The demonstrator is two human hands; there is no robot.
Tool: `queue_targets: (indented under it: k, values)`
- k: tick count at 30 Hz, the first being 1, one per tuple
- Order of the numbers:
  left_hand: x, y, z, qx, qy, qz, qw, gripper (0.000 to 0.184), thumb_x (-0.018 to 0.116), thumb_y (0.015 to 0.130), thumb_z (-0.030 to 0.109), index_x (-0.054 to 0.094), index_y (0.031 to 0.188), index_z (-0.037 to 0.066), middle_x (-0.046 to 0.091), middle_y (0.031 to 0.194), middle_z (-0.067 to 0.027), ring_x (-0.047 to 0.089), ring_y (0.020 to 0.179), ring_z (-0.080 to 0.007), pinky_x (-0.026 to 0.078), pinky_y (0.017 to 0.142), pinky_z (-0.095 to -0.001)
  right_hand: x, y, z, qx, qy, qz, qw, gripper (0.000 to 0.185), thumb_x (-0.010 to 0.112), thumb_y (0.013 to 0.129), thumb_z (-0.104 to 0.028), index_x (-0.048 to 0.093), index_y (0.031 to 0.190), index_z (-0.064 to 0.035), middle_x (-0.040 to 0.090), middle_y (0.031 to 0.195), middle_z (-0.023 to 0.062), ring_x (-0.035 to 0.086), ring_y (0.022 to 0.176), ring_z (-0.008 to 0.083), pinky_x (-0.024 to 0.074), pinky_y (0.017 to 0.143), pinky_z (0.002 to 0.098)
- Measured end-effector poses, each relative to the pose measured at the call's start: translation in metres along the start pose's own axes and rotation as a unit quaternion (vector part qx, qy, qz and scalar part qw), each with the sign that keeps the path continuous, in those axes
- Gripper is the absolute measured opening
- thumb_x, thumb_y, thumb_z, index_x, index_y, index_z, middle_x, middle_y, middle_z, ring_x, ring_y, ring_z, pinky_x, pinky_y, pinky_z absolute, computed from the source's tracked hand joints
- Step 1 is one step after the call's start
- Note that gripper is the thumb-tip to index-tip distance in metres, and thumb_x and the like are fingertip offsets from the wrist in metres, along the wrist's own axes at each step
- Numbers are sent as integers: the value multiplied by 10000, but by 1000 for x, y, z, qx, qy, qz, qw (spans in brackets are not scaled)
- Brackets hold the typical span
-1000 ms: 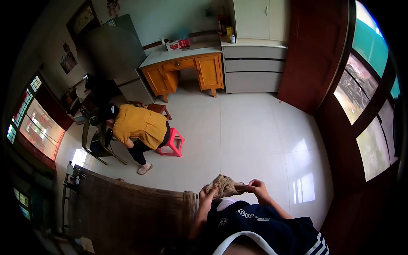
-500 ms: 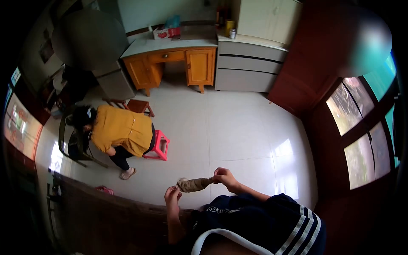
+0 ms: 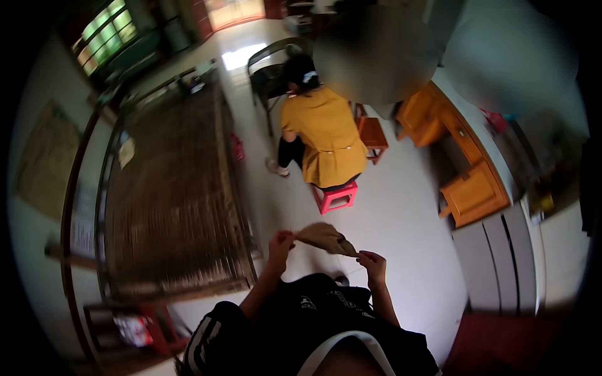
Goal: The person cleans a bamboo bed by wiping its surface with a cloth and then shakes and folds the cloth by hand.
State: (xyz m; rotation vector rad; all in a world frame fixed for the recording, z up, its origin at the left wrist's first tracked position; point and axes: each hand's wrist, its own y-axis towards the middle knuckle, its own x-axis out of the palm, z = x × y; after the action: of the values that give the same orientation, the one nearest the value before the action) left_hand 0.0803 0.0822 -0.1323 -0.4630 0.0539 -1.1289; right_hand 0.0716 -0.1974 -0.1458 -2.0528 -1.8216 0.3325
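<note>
A tan-brown piece of cloth (image 3: 326, 239) is stretched between my two hands, in front of my dark top. My left hand (image 3: 281, 245) pinches its left end, close to the right edge of the slatted bamboo bed. At the other end, my right hand (image 3: 372, 264) grips the narrow, gathered tip over the pale tiled floor. The cloth hangs loosely, wider toward the left and middle.
Ahead, a person in a yellow top (image 3: 326, 135) sits bent forward on a pink stool (image 3: 335, 197). The bamboo bed (image 3: 169, 200) lies at left. A wooden stool (image 3: 374, 136), an orange desk (image 3: 473, 191) and grey drawers (image 3: 498, 263) stand at right.
The view has swung left, bringing the bed into full view and shifting the seated person toward the centre. The cloth, bunched earlier, now looks flatter and more spread between my hands.
</note>
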Motion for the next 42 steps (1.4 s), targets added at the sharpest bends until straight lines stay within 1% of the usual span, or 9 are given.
queue_targets:
  k: [5,9,13,17,21,24,29,35,42]
  values:
    - [8,-29,28,125,-27,126,984,68,607,821,19,556,859,43,569,777,-25,529,716,-98,455,657,-244,4,59,-25,47,-114,-221,967,221,648,815,-158,667,907,42,669,778,103,638,695,154,503,683,264]
    - [-4,-32,8,157,-44,207,965,125,569,774,-55,539,812,60,560,767,-13,543,741,-97,454,679,-229,34,87,-24,-34,-268,-354,895,179,747,733,-138,679,814,6,664,760,60,607,715,103,483,671,240]
    - [-8,7,20,195,-95,240,946,74,566,805,-20,535,808,46,566,772,-15,533,727,-89,442,691,-227,80,106,-11,-84,-343,-357,865,242,790,684,-128,641,793,29,647,736,74,597,668,111,489,624,240]
    - [-42,73,45,178,-112,278,937,67,587,822,7,534,806,45,558,754,-13,525,707,-91,436,662,-229,138,119,3,33,-211,-298,930,256,730,758,-202,607,799,18,630,700,84,609,643,150,491,591,253]
    - [-75,108,98,171,-96,282,939,74,601,831,29,535,810,54,545,743,0,504,687,-77,420,639,-216,201,128,-46,117,-135,-274,945,181,636,835,-134,541,868,17,625,812,109,636,745,186,516,659,285]
    - [-98,138,129,184,-196,233,934,62,587,852,29,538,835,62,557,771,3,509,702,-62,423,659,-204,236,153,-53,34,-70,-282,956,148,631,827,-107,528,877,-13,610,807,86,619,707,166,490,626,268]
    - [-113,182,145,181,-249,226,924,50,579,863,32,544,845,63,563,782,1,526,705,-75,435,665,-215,278,179,-85,68,-44,-294,952,150,615,816,-53,495,905,-51,577,703,58,600,617,153,475,570,254]
    - [-137,206,125,89,-256,384,882,82,612,818,22,557,848,75,555,764,5,515,676,-76,444,643,-215,342,260,-75,259,38,-294,919,189,581,781,-15,533,961,-44,414,618,-18,392,512,73,367,472,208]
    - [-169,214,189,171,-252,550,778,129,601,796,-7,552,817,110,564,737,0,526,619,-89,433,541,-212,459,300,-143,282,-15,-460,842,86,594,802,-66,607,877,-25,508,676,6,483,571,74,406,518,195]
